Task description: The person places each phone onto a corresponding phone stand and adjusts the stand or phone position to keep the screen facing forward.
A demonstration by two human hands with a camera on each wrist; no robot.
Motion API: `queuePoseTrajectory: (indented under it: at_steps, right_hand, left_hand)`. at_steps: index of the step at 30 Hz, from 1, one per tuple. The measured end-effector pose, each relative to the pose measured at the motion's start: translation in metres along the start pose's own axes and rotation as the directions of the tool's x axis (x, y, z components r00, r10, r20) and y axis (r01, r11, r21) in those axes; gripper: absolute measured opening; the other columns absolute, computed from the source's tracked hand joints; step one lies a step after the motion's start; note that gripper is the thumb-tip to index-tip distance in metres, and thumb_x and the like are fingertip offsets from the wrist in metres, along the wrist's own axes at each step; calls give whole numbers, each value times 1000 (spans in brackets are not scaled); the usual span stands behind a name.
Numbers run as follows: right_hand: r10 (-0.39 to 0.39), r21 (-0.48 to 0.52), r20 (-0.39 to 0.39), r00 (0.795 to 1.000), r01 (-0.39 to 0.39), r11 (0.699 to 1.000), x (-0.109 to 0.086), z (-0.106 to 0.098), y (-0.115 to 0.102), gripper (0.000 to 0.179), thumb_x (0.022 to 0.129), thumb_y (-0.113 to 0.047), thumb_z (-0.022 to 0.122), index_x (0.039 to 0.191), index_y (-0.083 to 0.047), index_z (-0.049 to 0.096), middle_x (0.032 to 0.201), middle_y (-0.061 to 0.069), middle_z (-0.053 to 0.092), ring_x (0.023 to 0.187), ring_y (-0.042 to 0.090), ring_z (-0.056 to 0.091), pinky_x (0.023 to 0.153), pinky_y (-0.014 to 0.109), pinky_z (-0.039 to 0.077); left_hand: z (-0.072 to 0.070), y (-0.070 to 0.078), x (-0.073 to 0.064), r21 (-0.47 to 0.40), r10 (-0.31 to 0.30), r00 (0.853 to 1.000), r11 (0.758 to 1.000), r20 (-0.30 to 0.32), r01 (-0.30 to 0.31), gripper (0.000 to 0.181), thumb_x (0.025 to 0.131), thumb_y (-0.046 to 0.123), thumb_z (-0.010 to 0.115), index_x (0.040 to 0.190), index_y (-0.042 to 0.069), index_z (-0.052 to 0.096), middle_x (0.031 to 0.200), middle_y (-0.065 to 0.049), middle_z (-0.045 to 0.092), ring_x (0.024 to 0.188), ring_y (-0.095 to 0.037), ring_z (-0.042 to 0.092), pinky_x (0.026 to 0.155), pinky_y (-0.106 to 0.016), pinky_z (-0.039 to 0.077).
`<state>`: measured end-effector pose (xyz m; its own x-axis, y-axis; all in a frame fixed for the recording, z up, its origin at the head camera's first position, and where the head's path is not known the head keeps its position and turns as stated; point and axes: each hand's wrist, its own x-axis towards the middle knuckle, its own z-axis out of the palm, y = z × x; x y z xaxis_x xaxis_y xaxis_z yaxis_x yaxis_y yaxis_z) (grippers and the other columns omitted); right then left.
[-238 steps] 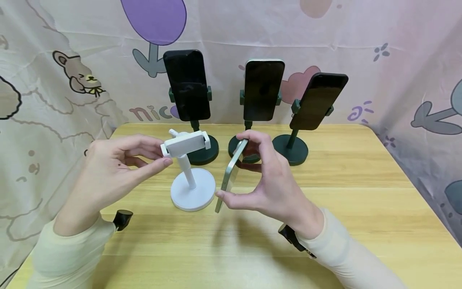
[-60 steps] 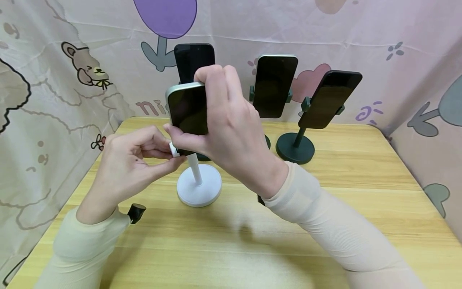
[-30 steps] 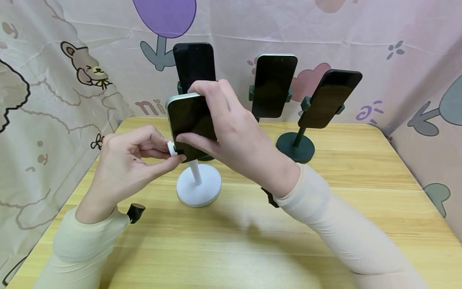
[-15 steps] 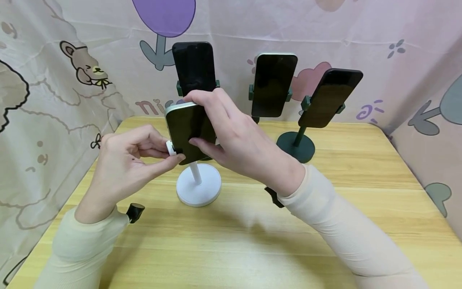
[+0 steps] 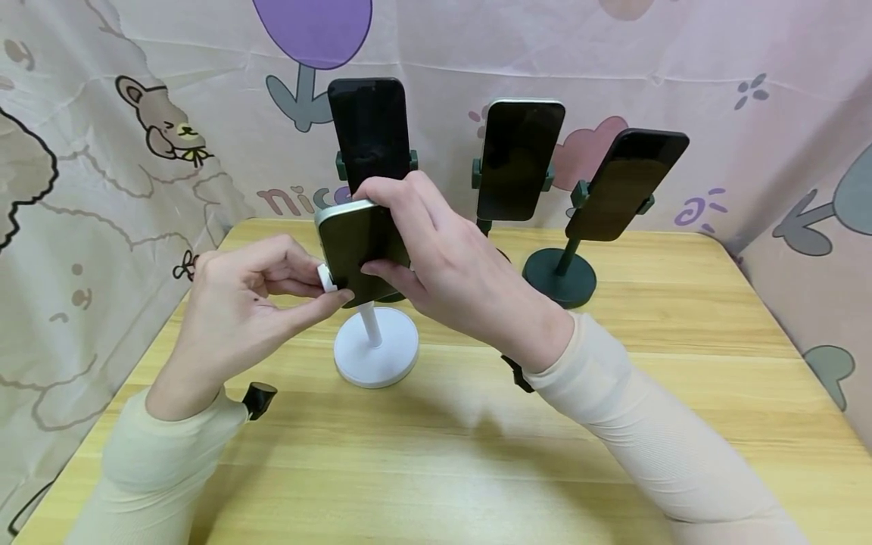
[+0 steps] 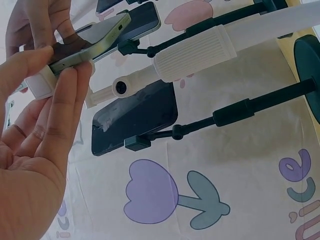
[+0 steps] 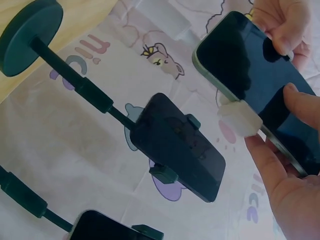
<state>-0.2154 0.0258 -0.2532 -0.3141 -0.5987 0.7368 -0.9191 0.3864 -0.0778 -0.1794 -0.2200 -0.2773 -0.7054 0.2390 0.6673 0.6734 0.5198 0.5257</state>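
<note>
A white phone stand (image 5: 375,356) stands on the table, its clamp mostly hidden behind a phone (image 5: 350,246) with a pale green edge. My left hand (image 5: 235,314) pinches the white clamp jaw at the phone's left side, thumb tip over the lower left corner of the screen. With my right hand (image 5: 456,261) I grip the phone's upper right part, thumb on the screen and fingers over the top and behind. The phone leans back, screen towards me. In the right wrist view, the clamp's other white end (image 7: 240,117) hugs the phone's edge.
Behind stand three dark green stands, each bearing a phone: a black one (image 5: 371,129) at left, a pale-edged one (image 5: 521,159) in the middle, a tilted one (image 5: 627,185) at right. The wooden table (image 5: 422,469) reaches a printed cloth backdrop (image 5: 436,45).
Earlier the phone was apart, right of the bare clamp. My right hand has since brought it to the clamp and lowered it between the jaws, its thumb shifting right across the screen.
</note>
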Motion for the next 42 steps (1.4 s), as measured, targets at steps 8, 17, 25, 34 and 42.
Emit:
queuePoseTrajectory:
  at_steps: [8, 17, 25, 34, 42]
  right_hand:
    - [-12, -18, -4, 1000, 12, 1000, -4, 1, 2, 54, 101, -21, 76, 142, 1, 47, 117, 15, 58, 103, 23, 60, 84, 27, 60]
    - [-23, -34, -8, 1000, 23, 999, -5, 3, 3, 54, 100, -20, 77, 141, 0, 48, 112, 13, 57, 99, 22, 61, 85, 26, 60]
    - [-50, -76, -38, 998, 47, 996, -5, 6, 3, 52, 99, -18, 79, 138, 1, 50, 110, 12, 58, 96, 20, 60, 83, 25, 59]
    - [-53, -88, -44, 998, 48, 995, -5, 9, 4, 55, 98, -18, 81, 141, 0, 50, 112, 12, 59, 98, 21, 60, 86, 27, 59]
    - [-36, -11, -27, 999, 35, 999, -7, 6, 6, 69, 97, -17, 82, 152, 0, 44, 123, 14, 60, 106, 23, 58, 94, 28, 56]
  left_hand:
    - [3, 0, 0, 5, 20, 999, 1000, -30, -20, 31, 67, -3, 98, 79, 13, 75, 76, 4, 80, 69, 10, 73, 46, -15, 36]
    - [2, 1, 0, -14, 5, 1000, 1000, -21, -5, 30, 68, -5, 98, 79, 10, 74, 78, 6, 80, 69, 7, 74, 50, -13, 44]
    - [1, 2, 0, -21, -10, 1000, 1000, 5, 10, 31, 69, -9, 96, 80, 6, 72, 78, 1, 80, 69, 3, 76, 54, -13, 51]
    - [0, 0, 1, -35, -34, 999, 999, 21, 35, 32, 67, -12, 96, 80, 6, 72, 80, 2, 81, 70, 1, 77, 58, -14, 56]
    - [1, 0, 0, -54, -13, 1000, 998, 5, 13, 31, 68, -9, 97, 80, 8, 73, 79, 5, 79, 69, 2, 77, 60, -11, 55]
